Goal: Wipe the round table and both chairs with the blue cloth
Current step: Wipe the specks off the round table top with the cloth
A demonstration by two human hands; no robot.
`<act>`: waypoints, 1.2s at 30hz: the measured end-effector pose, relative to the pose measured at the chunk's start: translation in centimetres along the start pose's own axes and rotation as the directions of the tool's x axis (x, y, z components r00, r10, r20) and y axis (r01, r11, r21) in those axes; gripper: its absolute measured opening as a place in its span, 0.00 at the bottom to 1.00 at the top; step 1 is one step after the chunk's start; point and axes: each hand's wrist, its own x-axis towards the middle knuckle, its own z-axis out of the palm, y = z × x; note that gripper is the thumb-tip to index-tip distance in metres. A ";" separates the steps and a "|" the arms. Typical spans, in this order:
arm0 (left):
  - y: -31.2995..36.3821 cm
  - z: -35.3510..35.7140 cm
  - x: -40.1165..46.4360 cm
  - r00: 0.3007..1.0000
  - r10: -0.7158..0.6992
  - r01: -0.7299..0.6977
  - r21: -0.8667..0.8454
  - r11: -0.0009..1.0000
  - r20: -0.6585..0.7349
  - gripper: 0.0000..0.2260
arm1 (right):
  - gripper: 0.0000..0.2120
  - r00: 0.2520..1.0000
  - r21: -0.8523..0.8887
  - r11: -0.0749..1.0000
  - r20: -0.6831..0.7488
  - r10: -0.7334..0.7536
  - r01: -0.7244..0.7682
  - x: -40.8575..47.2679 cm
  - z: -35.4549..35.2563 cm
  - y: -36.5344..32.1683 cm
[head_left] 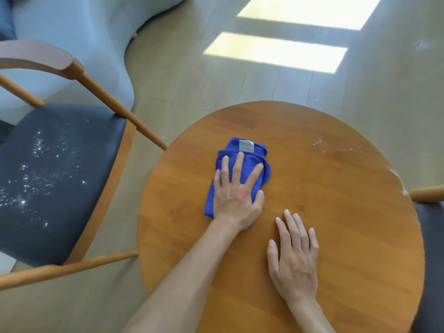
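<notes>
1. Blue cloth (242,164): folded on the round table (336,212), partly hidden under my flat left hand (236,200).
2. Right hand (294,258): flat on the table, grasping nothing.
3. Second chair (430,236): mostly cropped; left chair (60,183) speckled white.

Bright daylight fills the scene. Two hard-edged sunlit patches (288,32) lie on the floor (192,80) toward twelve o'clock, blown out to near white, with a broad pale sheen spreading around them. The worktop (336,212) is evenly lit and carries a soft glare along its rim at three o'clock. Shadows are faint and short. The centre is fairly sharp; the chair (60,176) at nine o'clock is slightly soft, its backrest smeared. Wide-angle distortion bends the chair rails and stretches the forearms toward six o'clock. White specks on the dark seat catch the light.
</notes>
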 end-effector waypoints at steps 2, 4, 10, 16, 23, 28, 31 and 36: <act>3.1 1.0 0.8 0.993 0.109 -0.109 -0.003 0.994 0.032 0.27 | 0.23 1.000 0.005 1.000 -0.013 -0.010 0.010 0.0 0.1 0.1; 4.0 1.4 1.4 0.986 0.158 -0.158 0.005 0.987 0.045 0.26 | 0.23 1.000 -0.005 1.000 -0.016 -0.022 0.022 0.1 0.1 0.1; -2.7 -0.7 1.5 0.998 0.008 -0.007 0.016 1.000 -0.055 0.26 | 0.23 0.999 -0.064 0.997 -0.003 -0.037 0.037 0.2 -0.2 -0.1; -11.5 -3.1 1.2 0.936 -0.335 0.338 0.010 0.941 -0.103 0.28 | 0.25 0.998 -0.102 0.995 0.064 -0.005 0.011 0.2 -0.2 -0.3; -5.7 -2.4 5.7 0.963 -0.249 0.250 -0.009 0.968 -0.106 0.26 | 0.26 0.996 -0.073 0.997 0.086 0.005 0.001 0.2 -0.3 -0.1; 3.7 -0.1 9.3 1.000 0.026 -0.026 0.021 0.999 -0.007 0.25 | 0.23 0.998 0.004 0.999 0.047 0.036 -0.037 0.4 -0.7 -0.2; 10.3 1.8 8.4 0.958 0.271 -0.275 0.038 0.961 0.094 0.25 | 0.20 0.996 0.033 0.996 0.005 0.089 -0.089 0.2 -0.7 -0.2; 17.5 4.3 5.4 0.722 0.635 -0.648 -0.054 0.760 0.275 0.24 | 0.23 0.995 -0.125 0.991 0.085 0.059 -0.048 -0.4 -0.5 0.4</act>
